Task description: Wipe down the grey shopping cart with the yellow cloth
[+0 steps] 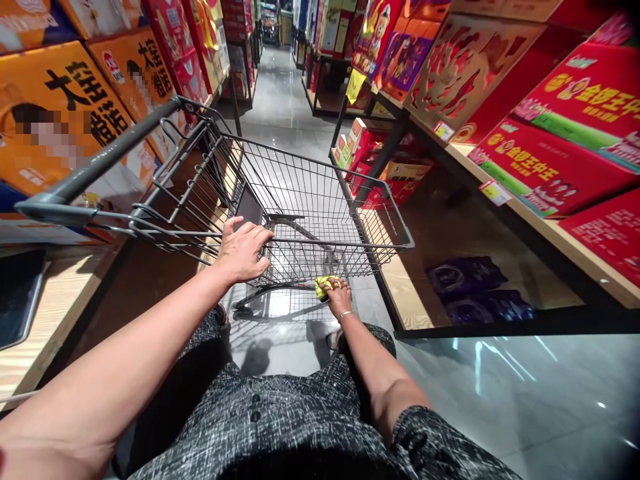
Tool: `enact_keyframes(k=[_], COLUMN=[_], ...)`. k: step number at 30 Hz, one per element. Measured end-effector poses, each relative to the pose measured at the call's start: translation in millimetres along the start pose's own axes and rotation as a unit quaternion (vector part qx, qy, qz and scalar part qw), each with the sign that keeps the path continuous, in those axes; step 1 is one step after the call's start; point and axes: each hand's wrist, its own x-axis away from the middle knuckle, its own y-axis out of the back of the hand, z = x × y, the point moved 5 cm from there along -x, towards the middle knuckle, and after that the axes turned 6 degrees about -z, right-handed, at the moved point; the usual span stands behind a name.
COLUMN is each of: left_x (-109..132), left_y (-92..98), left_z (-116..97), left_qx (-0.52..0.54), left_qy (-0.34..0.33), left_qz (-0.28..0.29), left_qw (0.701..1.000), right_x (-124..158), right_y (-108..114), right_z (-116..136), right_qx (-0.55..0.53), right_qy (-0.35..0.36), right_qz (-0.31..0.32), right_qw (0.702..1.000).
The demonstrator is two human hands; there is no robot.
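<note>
A grey wire shopping cart [310,167] stands sideways in front of me, its handle [115,147] toward the left. My left hand [243,252] is closed over the top rail of the cart's near side, the fingertips partly hidden behind the wires. Lower down, my right hand [337,295] grips a yellow cloth [326,287] beside the cart's lower frame [280,288]. The cloth is bunched under the fingers and seems to touch the frame's bar; the exact contact is hard to see.
Shelves with orange gift boxes [65,113] line the left, and red boxes [530,167] fill the right shelf. Purple packages [470,287] lie on the low right shelf. A dark tablet-like object [20,297] rests on a wooden ledge. The tiled aisle [283,83] runs ahead.
</note>
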Motion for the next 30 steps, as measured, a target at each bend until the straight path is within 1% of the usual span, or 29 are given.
enact_keyframes(k=[1,2,4,6,7,8,9,10,11,14,16,17,18,20,23,25,27,30], left_x=[-1.0,-2.3,-5.7,-9.7,-11.7,-13.6,-15.4,-17.0,-18.5,-23.1,-27.2,-29.7,-32.4,-38.4,-47.2,-51.4,-53.6,-54.9], left_y=[-0.3,-0.8,-2.2,-4.4,-5.7,-7.2,-8.6,-10.0,-11.2,-13.6,-15.3,-16.5,-17.9,-20.7,-21.4,-19.0,-15.4,-11.8], left_z=[-0.6,-1.2,-2.2,-2.7,-2.6,-2.3,-1.8,-1.1,-0.3,4.5,10.5,14.3,18.5,27.7,40.0,43.7,43.4,40.2], left_qx=[0.0,0.002,0.007,0.011,0.012,0.015,0.018,0.022,0.028,0.049,0.056,0.055,0.054,0.048,0.029,0.015,0.006,0.001], left_qy=[0.001,0.001,0.002,0.003,0.004,0.004,0.003,0.001,-0.003,-0.013,-0.014,-0.013,-0.014,-0.014,-0.011,-0.014,-0.021,-0.03], left_qz=[-0.001,-0.002,-0.004,-0.003,-0.001,0.001,0.002,0.003,0.002,-0.01,-0.015,-0.012,-0.007,0.009,0.023,0.028,0.033,0.037], left_qw=[1.0,1.0,1.0,1.0,1.0,1.0,1.0,1.0,1.0,0.999,0.998,0.998,0.998,0.999,0.999,0.999,0.999,0.999], right_x=[0.3,-2.1,-12.5,-25.7,-31.8,-36.7,-40.1,-41.5,-40.8,-28.6,-18.2,-14.6,-12.8,-14.3,-25.7,-35.0,-41.6,-41.3], right_y=[8.1,21.1,56.0,90.0,102.2,109.7,112.4,110.4,104.5,74.7,60.8,59.8,63.5,84.1,130.4,157.3,175.3,190.9], right_z=[-0.8,-0.4,1.9,1.7,-0.5,-4.3,-9.8,-16.6,-24.4,-45.7,-50.4,-48.9,-44.8,-31.3,-11.1,-9.9,-24.3,-67.0], right_qx=[-0.001,-0.003,-0.009,-0.01,-0.008,-0.003,0.003,0.011,0.02,0.045,0.051,0.051,0.048,0.038,0.028,0.037,0.057,0.08], right_qy=[0.005,0.012,0.028,0.039,0.043,0.047,0.048,0.049,0.046,0.024,0.015,0.014,0.016,0.026,0.047,0.042,0.006,-0.096], right_qz=[-0.015,-0.041,-0.12,-0.2,-0.227,-0.24,-0.242,-0.233,-0.214,-0.127,-0.083,-0.078,-0.085,-0.129,-0.211,-0.239,-0.234,-0.201], right_qw=[1.0,0.999,0.992,0.979,0.973,0.97,0.969,0.971,0.976,0.991,0.995,0.996,0.995,0.991,0.976,0.97,0.971,0.972])
